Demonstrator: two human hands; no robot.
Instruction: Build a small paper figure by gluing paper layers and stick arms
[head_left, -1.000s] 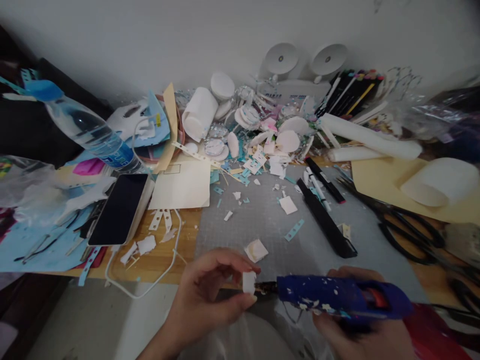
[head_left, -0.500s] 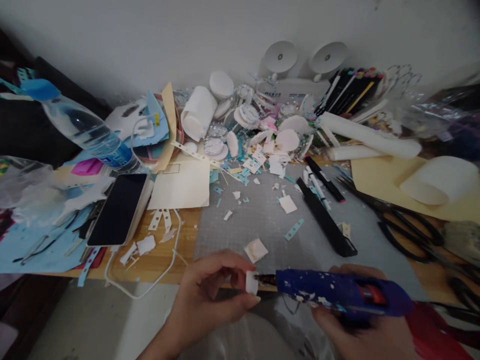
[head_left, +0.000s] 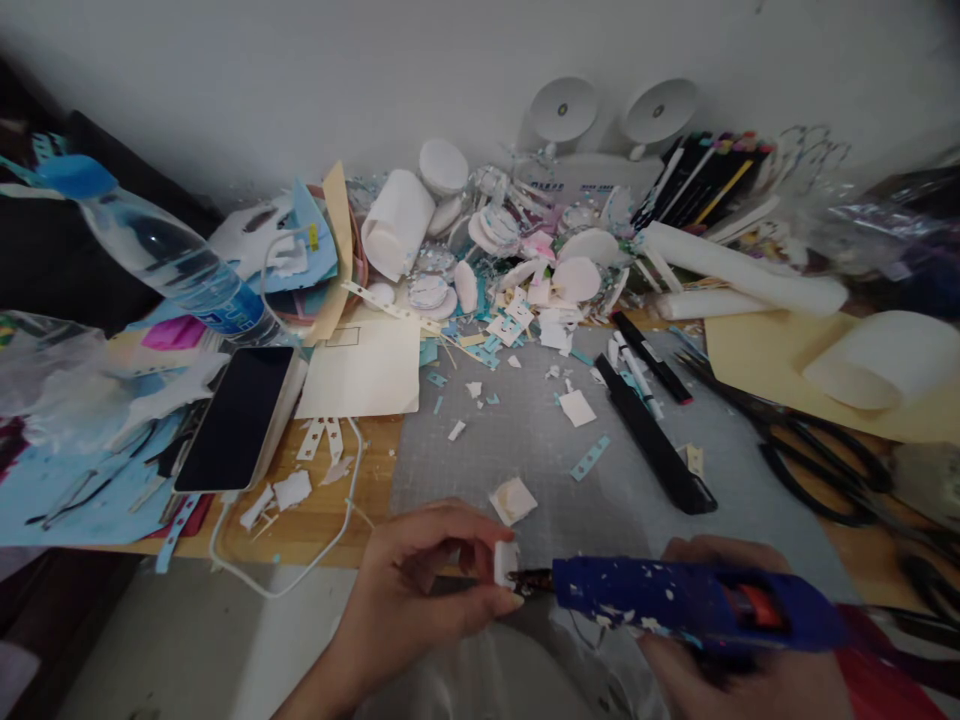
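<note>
Pinching small white piece [head_left: 506,564] between thumb and fingers of left hand [head_left: 427,585], at near edge of gray cutting mat [head_left: 517,430]. Right hand [head_left: 739,640] gripped round blue glue gun [head_left: 675,597] (body flecked with paper scraps), nozzle pointing left, right at the piece. Black box cutter [head_left: 652,435] lies farther off, on mat's right side.

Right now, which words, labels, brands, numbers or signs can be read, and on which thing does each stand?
None can be read with certainty.
Bottle: letters on its blue label, too blurred.
White twin-lamp unit: dark print, too blurred.
Yellow tag: too small.
</note>
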